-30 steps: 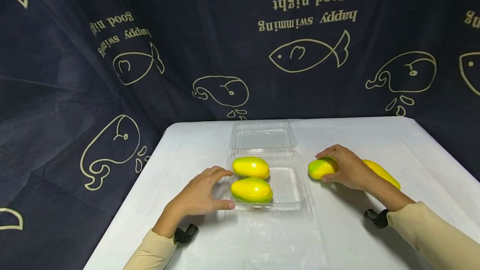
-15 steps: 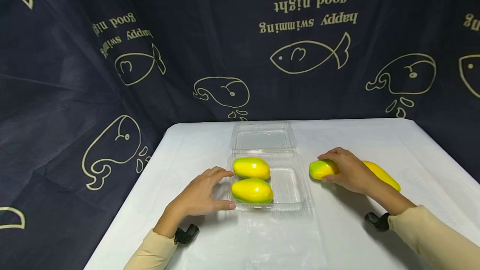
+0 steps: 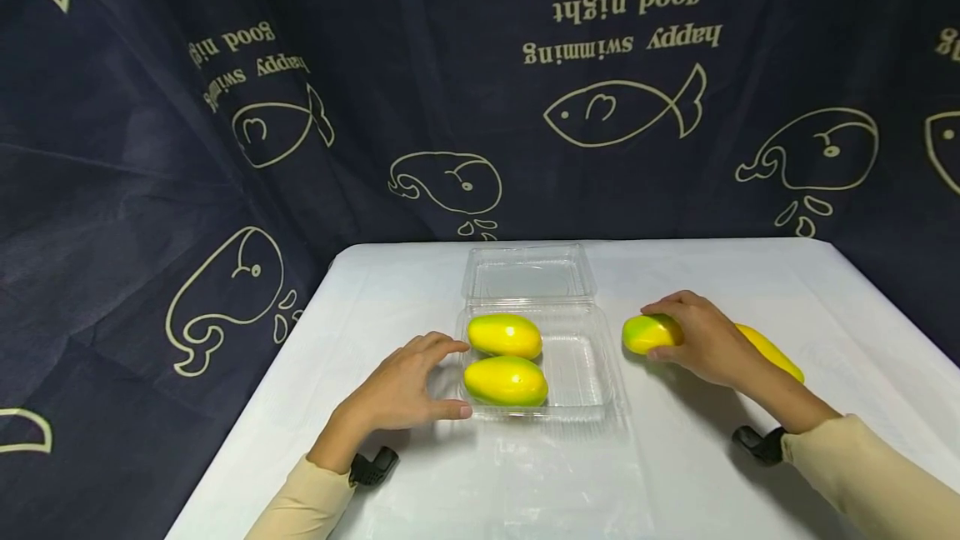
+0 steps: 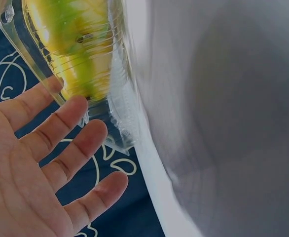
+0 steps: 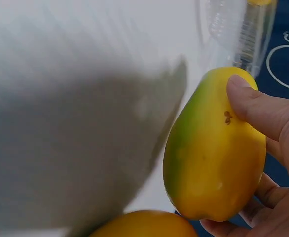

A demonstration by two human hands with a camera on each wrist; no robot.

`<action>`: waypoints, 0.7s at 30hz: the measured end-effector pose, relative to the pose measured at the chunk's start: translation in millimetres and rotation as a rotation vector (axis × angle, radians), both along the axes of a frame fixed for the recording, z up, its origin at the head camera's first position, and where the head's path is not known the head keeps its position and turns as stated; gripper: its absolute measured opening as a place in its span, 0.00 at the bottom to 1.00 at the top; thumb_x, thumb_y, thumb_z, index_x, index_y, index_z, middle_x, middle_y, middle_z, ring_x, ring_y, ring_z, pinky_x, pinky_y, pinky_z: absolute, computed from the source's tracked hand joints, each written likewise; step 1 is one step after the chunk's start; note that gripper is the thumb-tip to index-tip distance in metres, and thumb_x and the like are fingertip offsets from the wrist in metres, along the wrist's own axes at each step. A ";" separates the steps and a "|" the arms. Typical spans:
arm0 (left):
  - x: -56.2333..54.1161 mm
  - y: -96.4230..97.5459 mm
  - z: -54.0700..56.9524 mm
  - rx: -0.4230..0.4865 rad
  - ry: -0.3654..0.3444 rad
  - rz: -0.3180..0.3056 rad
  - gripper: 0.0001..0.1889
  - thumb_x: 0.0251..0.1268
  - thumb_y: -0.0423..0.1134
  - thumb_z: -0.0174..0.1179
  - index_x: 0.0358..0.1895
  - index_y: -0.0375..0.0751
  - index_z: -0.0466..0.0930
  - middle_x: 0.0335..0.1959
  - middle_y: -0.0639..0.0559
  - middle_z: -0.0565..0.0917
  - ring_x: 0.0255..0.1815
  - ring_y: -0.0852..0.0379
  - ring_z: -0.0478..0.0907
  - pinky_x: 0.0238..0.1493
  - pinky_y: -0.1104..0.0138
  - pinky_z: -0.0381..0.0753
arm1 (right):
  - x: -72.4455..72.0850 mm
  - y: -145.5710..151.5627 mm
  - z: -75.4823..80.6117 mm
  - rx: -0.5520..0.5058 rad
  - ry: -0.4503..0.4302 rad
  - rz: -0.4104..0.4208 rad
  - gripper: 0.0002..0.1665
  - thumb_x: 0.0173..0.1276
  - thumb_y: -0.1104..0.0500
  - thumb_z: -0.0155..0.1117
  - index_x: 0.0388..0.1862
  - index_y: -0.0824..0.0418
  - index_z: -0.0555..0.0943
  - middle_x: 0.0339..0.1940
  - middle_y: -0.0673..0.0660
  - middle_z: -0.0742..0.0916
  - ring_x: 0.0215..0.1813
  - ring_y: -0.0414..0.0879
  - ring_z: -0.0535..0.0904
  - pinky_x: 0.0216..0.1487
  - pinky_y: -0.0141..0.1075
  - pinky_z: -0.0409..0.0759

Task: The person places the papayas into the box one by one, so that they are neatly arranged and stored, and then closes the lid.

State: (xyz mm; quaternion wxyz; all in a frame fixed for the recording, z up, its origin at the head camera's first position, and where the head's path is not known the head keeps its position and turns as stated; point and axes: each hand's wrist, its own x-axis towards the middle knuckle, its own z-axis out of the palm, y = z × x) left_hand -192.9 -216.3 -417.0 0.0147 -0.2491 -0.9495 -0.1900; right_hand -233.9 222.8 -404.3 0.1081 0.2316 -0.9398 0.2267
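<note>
My right hand grips a yellow-green mango by its sides, to the right of a clear plastic clamshell box. The right wrist view shows the thumb across its upper end and the fingers on its far side. Two more mangoes, a rear one and a front one, lie side by side in the box's left part. My left hand is at the box's left side, thumb and fingers spread. In the left wrist view its fingertips are right at the clear wall.
Another yellow mango lies on the white-covered table, partly hidden behind my right forearm. The box's lid is folded back toward the far table edge. A dark curtain with fish drawings hangs behind and at the left.
</note>
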 end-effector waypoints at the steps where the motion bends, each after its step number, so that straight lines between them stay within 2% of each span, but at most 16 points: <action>1: 0.0 0.2 0.2 0.000 0.000 0.000 0.44 0.47 0.69 0.71 0.70 0.60 0.71 0.65 0.65 0.74 0.68 0.58 0.70 0.66 0.49 0.72 | -0.3 0.3 1.9 -0.005 0.009 -0.003 0.34 0.49 0.58 0.84 0.56 0.64 0.83 0.51 0.64 0.83 0.53 0.59 0.78 0.54 0.54 0.76; 10: 0.7 1.4 0.8 -0.008 -0.012 0.005 0.44 0.48 0.70 0.70 0.71 0.61 0.71 0.66 0.65 0.73 0.69 0.57 0.69 0.67 0.49 0.71 | -0.6 2.0 10.3 -0.032 0.059 -0.006 0.34 0.48 0.57 0.84 0.56 0.63 0.83 0.50 0.63 0.84 0.51 0.58 0.79 0.51 0.52 0.75; 18: 0.8 0.4 2.3 -0.009 -0.005 0.005 0.44 0.47 0.70 0.71 0.71 0.60 0.71 0.66 0.64 0.73 0.69 0.57 0.69 0.67 0.49 0.71 | -0.9 -2.7 22.6 -0.096 0.023 -0.104 0.34 0.53 0.56 0.82 0.60 0.61 0.81 0.55 0.65 0.82 0.56 0.61 0.76 0.54 0.55 0.72; 21: 1.1 0.1 1.8 -0.008 -0.005 0.005 0.45 0.47 0.70 0.70 0.71 0.60 0.71 0.66 0.64 0.73 0.69 0.56 0.70 0.67 0.48 0.71 | -1.5 -7.5 27.6 -0.104 0.007 -0.112 0.35 0.54 0.55 0.81 0.60 0.61 0.81 0.56 0.65 0.81 0.58 0.62 0.75 0.55 0.57 0.71</action>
